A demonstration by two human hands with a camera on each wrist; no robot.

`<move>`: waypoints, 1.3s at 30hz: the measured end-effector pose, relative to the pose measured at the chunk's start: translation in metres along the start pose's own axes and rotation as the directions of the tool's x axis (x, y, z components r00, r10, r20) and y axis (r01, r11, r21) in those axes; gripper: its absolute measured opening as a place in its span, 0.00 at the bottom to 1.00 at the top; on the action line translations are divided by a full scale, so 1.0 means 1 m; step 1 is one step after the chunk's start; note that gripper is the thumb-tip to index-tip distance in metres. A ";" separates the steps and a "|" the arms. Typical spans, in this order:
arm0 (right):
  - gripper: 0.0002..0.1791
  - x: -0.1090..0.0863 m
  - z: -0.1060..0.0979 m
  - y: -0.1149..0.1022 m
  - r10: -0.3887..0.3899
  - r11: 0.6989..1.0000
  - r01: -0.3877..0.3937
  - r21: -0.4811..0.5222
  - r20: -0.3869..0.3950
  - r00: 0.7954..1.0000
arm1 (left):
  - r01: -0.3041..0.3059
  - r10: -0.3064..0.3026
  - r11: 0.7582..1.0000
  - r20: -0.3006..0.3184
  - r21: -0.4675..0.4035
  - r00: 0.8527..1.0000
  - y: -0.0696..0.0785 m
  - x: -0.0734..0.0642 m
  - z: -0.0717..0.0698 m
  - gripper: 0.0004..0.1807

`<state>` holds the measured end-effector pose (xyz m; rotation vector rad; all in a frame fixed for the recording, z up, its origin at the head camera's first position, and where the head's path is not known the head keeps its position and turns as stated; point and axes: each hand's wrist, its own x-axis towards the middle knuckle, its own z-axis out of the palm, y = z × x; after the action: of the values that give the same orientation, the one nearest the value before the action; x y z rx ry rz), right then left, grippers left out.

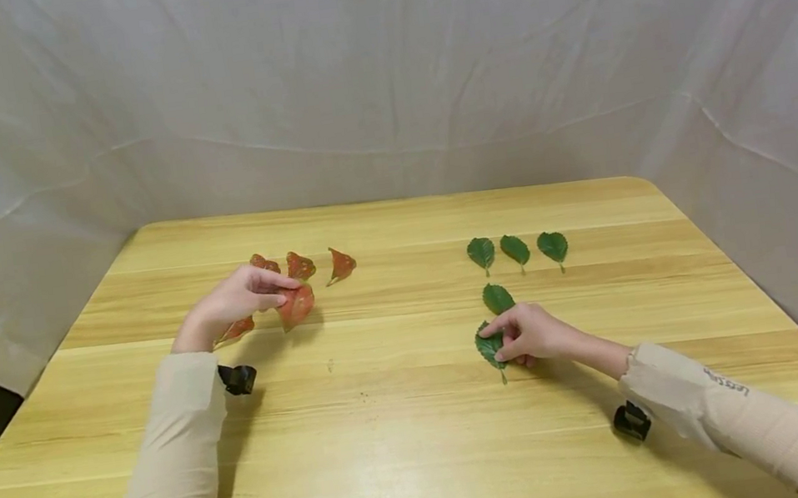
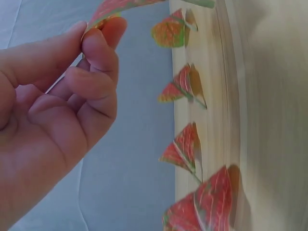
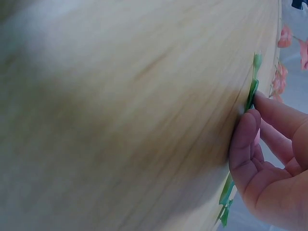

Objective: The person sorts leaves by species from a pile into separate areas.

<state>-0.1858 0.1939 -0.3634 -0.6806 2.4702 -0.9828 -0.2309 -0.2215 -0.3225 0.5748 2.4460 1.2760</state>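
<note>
My left hand point(image 1: 235, 297) pinches a red leaf point(image 1: 297, 306) between thumb and fingertips, raised over the left part of the table. In the left wrist view, that leaf point(image 2: 122, 6) is cut off by the top edge. Behind and under this hand lie more red leaves, one point(image 1: 300, 266) just beyond the fingers and another point(image 1: 236, 330) partly covered by the wrist. On the right, thumb and index finger of my right hand point(image 1: 531, 332) grip a green leaf point(image 1: 488, 346) low at the tabletop, its stem toward me. Another green leaf point(image 1: 498, 297) lies just beyond, partly hidden by that hand.
Three green leaves form a row at the back right, the middle one point(image 1: 515, 249) tilted. A curled red leaf point(image 1: 342, 264) ends the red row. Pale cloth point(image 1: 376, 75) hangs behind the wooden table point(image 1: 408, 433). Black wrist devices point(image 1: 239, 379) sit by both sleeves.
</note>
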 end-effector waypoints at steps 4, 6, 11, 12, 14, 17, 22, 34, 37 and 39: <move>0.19 0.000 0.000 0.000 0.000 1.000 0.000 -0.002 -0.001 1.000 | 0.027 -0.027 1.000 0.028 0.010 0.999 -0.004 -0.003 -0.003 0.16; 0.19 0.000 0.001 0.001 0.001 1.000 -0.001 -0.001 -0.001 1.000 | 0.053 -0.053 0.998 0.045 0.018 0.998 -0.005 -0.004 -0.004 0.16; 0.19 -0.001 0.002 0.001 0.005 1.000 -0.005 0.002 -0.002 1.000 | 0.094 -0.098 0.994 0.066 0.057 0.993 -0.007 -0.004 -0.006 0.15; 0.19 -0.001 0.002 0.001 0.005 1.000 -0.005 0.001 -0.003 1.000 | 0.100 -0.104 0.993 0.066 0.063 0.992 -0.008 -0.004 -0.006 0.15; 0.19 -0.001 0.002 0.001 0.005 1.000 -0.005 0.001 -0.004 1.000 | 0.114 -0.119 0.991 0.066 0.065 0.991 -0.010 -0.003 -0.006 0.15; 0.19 -0.001 0.002 0.001 0.005 1.000 -0.005 0.000 -0.003 1.000 | 0.132 -0.136 0.989 0.067 0.060 0.988 -0.014 -0.002 -0.007 0.15; 0.19 -0.001 0.002 0.001 0.003 1.000 -0.003 0.003 0.001 1.000 | 0.143 -0.146 0.989 0.079 0.045 0.986 -0.019 0.000 -0.007 0.16; 0.18 -0.001 0.002 0.001 -0.008 1.000 0.008 -0.001 0.001 1.000 | 0.132 -0.136 0.989 0.062 0.065 0.989 -0.018 0.000 -0.008 0.17; 0.19 -0.001 0.002 0.001 -0.012 1.000 0.012 0.000 0.000 1.000 | 0.154 -0.153 0.984 -0.021 0.089 0.988 -0.014 -0.002 -0.010 0.17; 0.19 -0.001 0.001 0.001 -0.014 1.000 0.014 -0.002 0.000 1.000 | 0.157 -0.148 0.982 -0.080 0.109 0.986 -0.009 -0.003 -0.010 0.17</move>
<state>-0.1847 0.1946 -0.3646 -0.6997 2.4693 -0.9858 -0.2350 -0.2342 -0.3242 0.3668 2.5800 1.1199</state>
